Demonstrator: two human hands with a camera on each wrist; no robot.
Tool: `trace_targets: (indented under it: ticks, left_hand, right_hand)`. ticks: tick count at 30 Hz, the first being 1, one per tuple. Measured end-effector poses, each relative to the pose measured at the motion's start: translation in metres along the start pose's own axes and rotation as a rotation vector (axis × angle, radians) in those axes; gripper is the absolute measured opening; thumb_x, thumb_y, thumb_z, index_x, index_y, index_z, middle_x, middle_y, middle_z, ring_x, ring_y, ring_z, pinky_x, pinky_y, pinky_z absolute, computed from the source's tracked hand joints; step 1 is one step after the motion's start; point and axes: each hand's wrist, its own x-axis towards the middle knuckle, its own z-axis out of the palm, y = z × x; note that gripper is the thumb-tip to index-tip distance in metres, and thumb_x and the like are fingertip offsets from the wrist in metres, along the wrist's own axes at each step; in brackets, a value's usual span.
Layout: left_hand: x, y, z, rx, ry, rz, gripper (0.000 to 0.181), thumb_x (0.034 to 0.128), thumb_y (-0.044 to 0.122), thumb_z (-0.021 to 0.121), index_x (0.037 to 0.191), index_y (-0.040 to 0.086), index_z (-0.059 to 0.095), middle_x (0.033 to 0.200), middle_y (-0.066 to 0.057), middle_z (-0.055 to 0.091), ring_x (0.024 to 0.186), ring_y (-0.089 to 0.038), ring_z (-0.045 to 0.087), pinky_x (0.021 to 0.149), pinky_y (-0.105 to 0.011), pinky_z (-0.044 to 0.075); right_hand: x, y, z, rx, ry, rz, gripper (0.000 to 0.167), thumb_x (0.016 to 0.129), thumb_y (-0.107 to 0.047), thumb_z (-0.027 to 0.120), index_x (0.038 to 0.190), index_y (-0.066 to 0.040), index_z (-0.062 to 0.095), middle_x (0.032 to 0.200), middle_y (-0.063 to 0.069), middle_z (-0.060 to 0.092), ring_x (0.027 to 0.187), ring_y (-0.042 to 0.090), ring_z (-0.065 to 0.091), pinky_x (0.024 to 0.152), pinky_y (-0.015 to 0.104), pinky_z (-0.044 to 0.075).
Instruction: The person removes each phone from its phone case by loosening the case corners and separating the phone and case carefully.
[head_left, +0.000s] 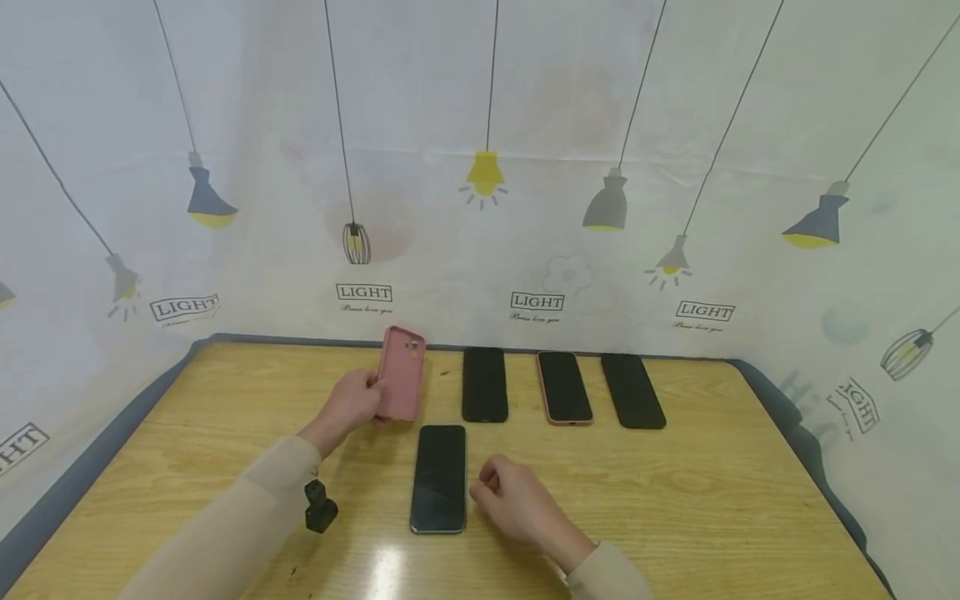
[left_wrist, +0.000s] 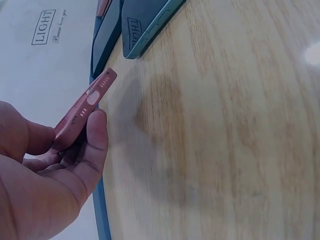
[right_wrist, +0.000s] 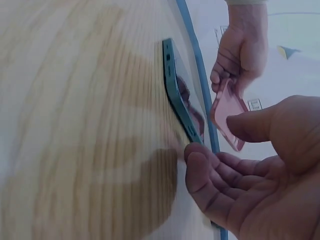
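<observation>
The left hand (head_left: 352,400) holds the pink phone case (head_left: 405,375) raised near the far edge of the wooden table (head_left: 712,508), to the left of a row of three phones. The head view shows the camera cutout near the case's top, while the left wrist view alone gives its end wall, with an oval opening between small slots, and makes the grasp plain: thumb on one side, fingers curled on the other, pinching the case. From the head, by contrast, those fingers are mostly tucked behind it. Nearer the person, a dark-screened phone (head_left: 438,479) lies flat between the hands, just left of the right hand (head_left: 517,500). That hand grasps nothing; its fingers bend loosely, and the right wrist view separates the thumb (right_wrist: 250,122) from the other fingers, which the head view shows bunched together. The fingertips are close to the phone's edge, though whether they touch it I cannot tell. Only the wrist views bring out the phone's greenish side (the right one even catches a port in its end). The head view alone sets out the whole row: a black phone (head_left: 485,385), a pink-edged phone (head_left: 565,387) and another black phone (head_left: 633,392), lying apart before a pale backdrop (head_left: 420,100) printed with hanging lamps. It also shows a small black piece (head_left: 320,507) beside the left sleeve (head_left: 247,500).
</observation>
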Motion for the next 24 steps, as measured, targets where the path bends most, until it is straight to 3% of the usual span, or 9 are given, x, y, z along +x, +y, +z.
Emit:
trace_targets:
  ticks: [8, 16, 24]
  left_hand:
    - [0.011, -0.005, 0.002, 0.031, 0.000, -0.025, 0.031, 0.1095, 0.012, 0.040, 0.115, -0.010, 0.061, 0.109, -0.023, 0.065, 0.083, -0.025, 0.067, 0.071, -0.033, 0.061]
    - [0.021, -0.011, 0.002, 0.043, -0.025, -0.063, 0.035, 0.1078, 0.009, 0.038, 0.121, -0.014, 0.060, 0.108, -0.024, 0.065, 0.083, -0.025, 0.067, 0.069, -0.031, 0.060]
    - [0.025, -0.015, 0.001, 0.167, 0.038, -0.095, 0.028, 0.1078, 0.016, 0.045, 0.106, -0.005, 0.063, 0.091, -0.013, 0.064, 0.074, -0.020, 0.060, 0.062, -0.026, 0.049]
  right_hand:
    - [0.002, 0.011, -0.007, 0.072, 0.049, 0.000, 0.017, 0.101, -0.015, 0.064, 0.108, 0.001, 0.064, 0.096, 0.006, 0.067, 0.085, 0.016, 0.064, 0.073, 0.033, 0.054]
    - [0.003, 0.015, -0.010, 0.116, 0.044, 0.037, 0.018, 0.102, -0.014, 0.064, 0.110, 0.002, 0.064, 0.094, 0.005, 0.067, 0.079, 0.013, 0.064, 0.069, 0.030, 0.055]
    - [0.002, 0.013, -0.013, 0.168, 0.030, 0.045, 0.014, 0.102, -0.012, 0.063, 0.107, 0.002, 0.063, 0.086, 0.003, 0.066, 0.070, 0.012, 0.063, 0.062, 0.028, 0.052]
